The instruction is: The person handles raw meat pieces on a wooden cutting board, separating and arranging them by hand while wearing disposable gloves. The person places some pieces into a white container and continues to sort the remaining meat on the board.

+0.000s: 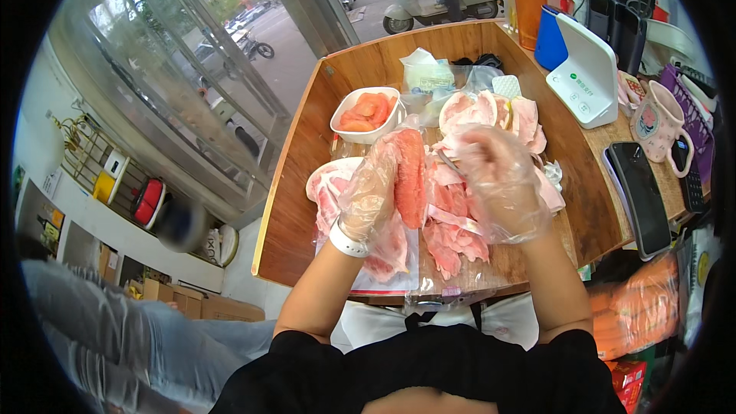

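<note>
My left hand (368, 198), in a clear plastic glove, holds a peeled pink pomelo segment (410, 178) upright above the table. To its right, my gloved right hand (499, 175) is blurred by motion. A slim grey tool (451, 162) juts from its fingers towards the segment; its kind is hard to tell. Torn pink membrane peelings (454, 241) lie in a heap under both hands. Beyond the left hand, a white plastic tub (368, 137) holds several peeled segments (368, 112). Unpeeled pomelo flesh with pith (330, 184) rests partly behind the left wrist.
Raised wooden panels (293, 172) wall the table's left and far sides. Thick pomelo rind (468, 112) sits at the back. On the right ledge are a white payment speaker (586, 80), a phone (641, 195), a mug (655, 121) and an orange tumbler (528, 8). A person's jeans-clad legs (167, 339) show at left.
</note>
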`<state>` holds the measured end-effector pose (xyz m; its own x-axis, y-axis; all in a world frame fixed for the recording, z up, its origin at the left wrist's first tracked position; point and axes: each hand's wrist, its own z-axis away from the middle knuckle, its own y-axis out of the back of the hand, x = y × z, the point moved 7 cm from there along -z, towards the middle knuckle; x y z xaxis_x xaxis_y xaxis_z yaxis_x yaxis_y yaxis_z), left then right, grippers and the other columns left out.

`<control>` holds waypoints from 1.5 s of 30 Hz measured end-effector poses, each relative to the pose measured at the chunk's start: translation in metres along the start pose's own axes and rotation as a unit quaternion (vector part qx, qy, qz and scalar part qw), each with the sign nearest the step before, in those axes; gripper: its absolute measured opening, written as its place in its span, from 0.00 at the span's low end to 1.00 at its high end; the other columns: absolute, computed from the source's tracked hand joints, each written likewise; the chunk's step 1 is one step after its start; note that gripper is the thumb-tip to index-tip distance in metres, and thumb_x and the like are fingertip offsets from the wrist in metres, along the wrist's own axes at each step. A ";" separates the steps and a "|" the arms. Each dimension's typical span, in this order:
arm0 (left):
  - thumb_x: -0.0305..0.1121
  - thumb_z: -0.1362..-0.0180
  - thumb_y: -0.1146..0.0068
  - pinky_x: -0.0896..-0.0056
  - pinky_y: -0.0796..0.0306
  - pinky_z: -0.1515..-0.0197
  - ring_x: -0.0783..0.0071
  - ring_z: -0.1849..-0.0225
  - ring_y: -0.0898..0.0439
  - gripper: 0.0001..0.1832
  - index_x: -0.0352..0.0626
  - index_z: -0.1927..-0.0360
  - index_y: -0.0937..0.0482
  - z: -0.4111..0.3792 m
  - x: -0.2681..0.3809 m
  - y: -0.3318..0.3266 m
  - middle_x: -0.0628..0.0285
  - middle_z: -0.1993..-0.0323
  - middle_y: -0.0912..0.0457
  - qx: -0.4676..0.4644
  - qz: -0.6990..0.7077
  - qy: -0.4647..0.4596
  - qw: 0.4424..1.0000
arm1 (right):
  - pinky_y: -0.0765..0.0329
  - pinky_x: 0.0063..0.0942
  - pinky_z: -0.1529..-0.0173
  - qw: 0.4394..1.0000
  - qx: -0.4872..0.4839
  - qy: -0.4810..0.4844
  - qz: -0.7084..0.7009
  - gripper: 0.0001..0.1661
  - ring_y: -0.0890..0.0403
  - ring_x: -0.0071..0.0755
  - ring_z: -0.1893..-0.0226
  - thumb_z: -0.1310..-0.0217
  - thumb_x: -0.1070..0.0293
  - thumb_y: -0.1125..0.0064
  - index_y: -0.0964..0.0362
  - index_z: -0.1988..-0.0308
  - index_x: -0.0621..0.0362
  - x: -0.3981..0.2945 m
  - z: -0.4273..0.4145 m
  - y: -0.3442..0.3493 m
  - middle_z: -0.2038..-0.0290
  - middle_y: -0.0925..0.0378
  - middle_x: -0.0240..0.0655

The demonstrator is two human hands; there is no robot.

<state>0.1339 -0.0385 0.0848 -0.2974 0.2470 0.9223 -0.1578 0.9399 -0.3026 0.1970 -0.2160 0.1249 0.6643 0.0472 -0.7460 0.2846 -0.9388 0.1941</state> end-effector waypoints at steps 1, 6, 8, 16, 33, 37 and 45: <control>0.45 0.27 0.55 0.70 0.32 0.41 0.77 0.48 0.26 0.22 0.40 0.40 0.30 0.000 -0.002 0.001 0.62 0.47 0.25 -0.005 -0.017 -0.009 1.000 | 0.26 0.31 0.63 0.994 -0.075 -0.055 -0.055 0.12 0.26 0.31 0.70 0.36 0.63 0.40 0.27 0.61 0.61 -0.010 -0.003 -0.013 0.69 0.26 0.34; 0.41 0.26 0.58 0.77 0.28 0.55 0.79 0.60 0.24 0.18 0.41 0.41 0.31 0.004 -0.007 -0.003 0.64 0.55 0.23 -0.018 -0.030 -0.042 0.999 | 0.27 0.28 0.63 0.963 -0.195 -0.118 -0.141 0.15 0.28 0.24 0.69 0.32 0.59 0.43 0.29 0.64 0.61 0.012 0.003 -0.059 0.69 0.27 0.32; 0.42 0.26 0.57 0.79 0.28 0.62 0.80 0.67 0.24 0.18 0.42 0.42 0.31 0.011 -0.003 -0.006 0.65 0.59 0.23 -0.017 0.046 -0.014 0.999 | 0.27 0.29 0.63 0.976 -0.179 -0.072 -0.105 0.15 0.28 0.24 0.69 0.32 0.60 0.44 0.29 0.66 0.61 0.004 0.003 -0.062 0.69 0.27 0.32; 0.43 0.27 0.58 0.73 0.28 0.48 0.72 0.53 0.22 0.20 0.40 0.40 0.31 0.018 -0.011 0.017 0.59 0.52 0.22 0.041 0.008 -0.030 0.999 | 0.25 0.33 0.63 0.988 -0.065 -0.078 -0.119 0.08 0.24 0.32 0.69 0.32 0.68 0.47 0.28 0.64 0.60 0.009 0.011 -0.073 0.68 0.25 0.39; 0.54 0.26 0.67 0.73 0.31 0.49 0.78 0.55 0.27 0.27 0.40 0.47 0.27 0.014 -0.015 0.009 0.64 0.55 0.25 0.108 -0.045 -0.130 0.985 | 0.27 0.28 0.61 0.982 0.055 -0.044 -0.175 0.03 0.26 0.24 0.67 0.30 0.74 0.53 0.31 0.60 0.59 0.031 0.018 -0.079 0.69 0.26 0.30; 0.56 0.27 0.67 0.75 0.31 0.54 0.79 0.60 0.29 0.28 0.41 0.45 0.29 0.015 -0.005 0.012 0.68 0.58 0.27 0.152 -0.002 -0.119 0.981 | 0.29 0.20 0.69 0.966 0.088 -0.107 -0.220 0.03 0.30 0.17 0.75 0.30 0.74 0.53 0.31 0.59 0.57 0.051 0.020 -0.077 0.72 0.29 0.26; 0.58 0.28 0.64 0.70 0.29 0.43 0.72 0.49 0.25 0.30 0.41 0.41 0.31 0.018 -0.006 0.014 0.62 0.51 0.25 0.199 0.061 -0.109 0.972 | 0.31 0.18 0.74 0.871 0.103 -0.290 -0.383 0.06 0.32 0.15 0.80 0.28 0.66 0.50 0.30 0.59 0.56 0.055 0.034 -0.085 0.75 0.30 0.25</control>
<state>0.1169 -0.0307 0.0708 -0.5214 0.2541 0.8146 -0.4479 0.7310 -0.5148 0.1858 -0.1448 0.0462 -0.1441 0.5628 -0.8139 0.3204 -0.7516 -0.5765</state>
